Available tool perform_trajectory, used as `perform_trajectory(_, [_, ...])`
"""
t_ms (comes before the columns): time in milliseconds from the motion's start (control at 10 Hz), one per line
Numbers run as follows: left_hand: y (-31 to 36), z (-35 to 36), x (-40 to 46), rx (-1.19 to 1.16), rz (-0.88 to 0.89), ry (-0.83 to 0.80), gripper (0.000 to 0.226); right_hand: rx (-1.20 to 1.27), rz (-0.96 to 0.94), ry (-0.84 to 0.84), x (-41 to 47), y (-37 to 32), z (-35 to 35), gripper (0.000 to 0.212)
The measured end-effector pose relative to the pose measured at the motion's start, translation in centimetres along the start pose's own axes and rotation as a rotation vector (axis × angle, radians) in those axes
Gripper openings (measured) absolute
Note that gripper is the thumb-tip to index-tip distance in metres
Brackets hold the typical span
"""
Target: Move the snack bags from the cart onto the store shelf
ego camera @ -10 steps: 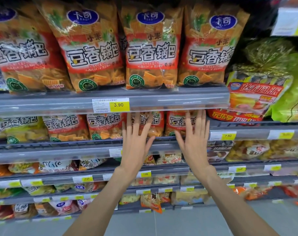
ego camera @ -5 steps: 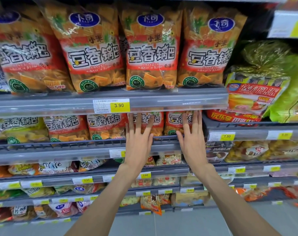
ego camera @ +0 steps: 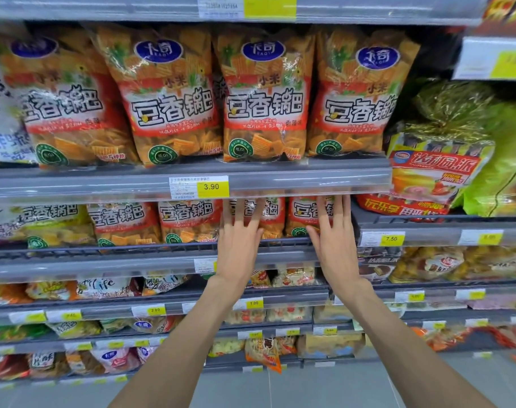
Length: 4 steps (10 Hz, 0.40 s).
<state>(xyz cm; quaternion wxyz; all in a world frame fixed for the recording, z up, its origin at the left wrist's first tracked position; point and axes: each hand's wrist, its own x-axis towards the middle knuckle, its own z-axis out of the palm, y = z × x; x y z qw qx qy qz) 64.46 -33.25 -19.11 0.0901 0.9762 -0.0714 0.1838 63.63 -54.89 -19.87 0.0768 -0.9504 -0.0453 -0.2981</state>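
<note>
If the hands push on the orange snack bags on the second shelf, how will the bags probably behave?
The orange snack bags look puffy and glossy, so they probably dent and slide easily. Standing upright, they may tip backward. The left hand and right hand are open.

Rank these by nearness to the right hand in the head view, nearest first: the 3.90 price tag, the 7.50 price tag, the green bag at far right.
From the right hand:
1. 7.50 price tag, just to its right on the same shelf rail.
2. 3.90 price tag, up and left, on the rail above.
3. Green bag, far right, upper shelf.
</note>
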Motion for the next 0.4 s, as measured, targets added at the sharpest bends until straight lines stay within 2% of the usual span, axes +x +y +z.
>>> perform_trajectory(200, [-0.5,-0.7,-1.7,0.033,0.051,0.038,0.071,0.030,-0.017,0.008,-0.8,0.0,-1.2,0.074])
perform_trajectory(400, [-1.0,-2.6,-5.7,-0.011,0.067,0.021,0.077,0.121,-0.053,-0.082,-2.1,-0.2,-3.8,0.070])
